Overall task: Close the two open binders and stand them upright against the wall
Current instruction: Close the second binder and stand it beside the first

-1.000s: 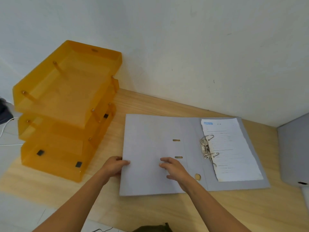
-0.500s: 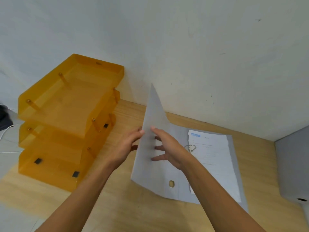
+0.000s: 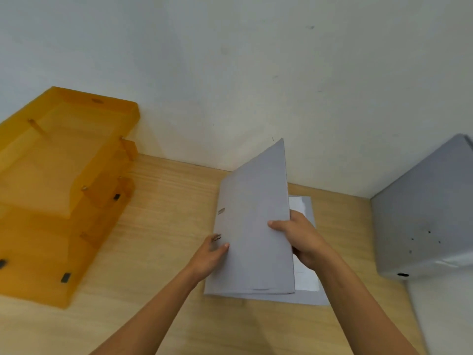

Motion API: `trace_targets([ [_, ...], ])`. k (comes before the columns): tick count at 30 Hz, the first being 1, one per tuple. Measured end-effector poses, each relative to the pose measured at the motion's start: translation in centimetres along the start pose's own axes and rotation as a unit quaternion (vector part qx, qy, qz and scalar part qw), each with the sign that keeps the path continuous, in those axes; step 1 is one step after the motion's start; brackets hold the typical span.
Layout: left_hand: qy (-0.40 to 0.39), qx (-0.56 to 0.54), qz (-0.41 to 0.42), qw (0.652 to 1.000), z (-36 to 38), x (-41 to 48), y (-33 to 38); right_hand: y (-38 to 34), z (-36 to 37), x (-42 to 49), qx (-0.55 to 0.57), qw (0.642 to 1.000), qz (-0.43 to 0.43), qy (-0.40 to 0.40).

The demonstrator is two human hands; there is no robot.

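Note:
A grey binder [image 3: 252, 226] lies on the wooden desk [image 3: 163, 226] near the wall, its front cover swung up and over toward the right, half shut. White sheets [image 3: 298, 204] show under the raised cover. My right hand [image 3: 298, 237] grips the cover's free right edge, thumb on the outer face. My left hand [image 3: 211, 254] presses flat against the cover's left side near the spine. A second grey binder [image 3: 422, 221] stands at the right against the wall, partly cut off by the frame edge.
A stack of orange translucent letter trays [image 3: 64, 180] fills the left of the desk against the white wall [image 3: 256, 73]. Bare wood lies between the trays and the binder. A pale surface [image 3: 448, 316] lies at the lower right.
The front cover went from lying flat open on the left to standing up, and now tips over to the right above the papers. Both hands followed it rightward.

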State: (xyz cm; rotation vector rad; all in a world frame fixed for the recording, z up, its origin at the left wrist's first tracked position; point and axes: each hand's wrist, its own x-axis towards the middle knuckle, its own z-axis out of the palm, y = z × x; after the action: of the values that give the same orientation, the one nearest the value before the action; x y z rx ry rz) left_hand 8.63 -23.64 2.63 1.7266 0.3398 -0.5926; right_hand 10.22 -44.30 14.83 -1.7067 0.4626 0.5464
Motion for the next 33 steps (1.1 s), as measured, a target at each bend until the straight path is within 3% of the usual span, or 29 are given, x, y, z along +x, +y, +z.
trace_targets([
  [4,0.018,-0.030,-0.096,0.995,0.3,0.0,-1.8,1.6,-1.7,1.3,0.019,1.000,0.001,0.003],
  [10,0.052,0.027,-0.075,0.995,2.7,0.2,-2.6,6.6,-6.7,2.6,-0.043,0.989,-0.056,0.129],
  [14,0.027,0.037,-0.071,0.996,4.9,0.9,-2.9,11.6,-9.4,3.7,-0.086,0.975,-0.006,0.207],
  [24,0.016,0.128,-0.070,0.989,6.9,1.6,-0.9,18.0,-10.3,6.9,-0.196,0.964,0.093,0.156],
  [28,0.005,0.071,-0.084,0.994,6.6,2.6,-0.5,17.8,-10.1,8.0,-0.205,0.965,0.085,0.137],
  [33,0.021,-0.006,-0.118,0.993,7.0,4.0,0.2,16.8,-9.6,9.0,-0.322,0.942,0.054,0.079],
])
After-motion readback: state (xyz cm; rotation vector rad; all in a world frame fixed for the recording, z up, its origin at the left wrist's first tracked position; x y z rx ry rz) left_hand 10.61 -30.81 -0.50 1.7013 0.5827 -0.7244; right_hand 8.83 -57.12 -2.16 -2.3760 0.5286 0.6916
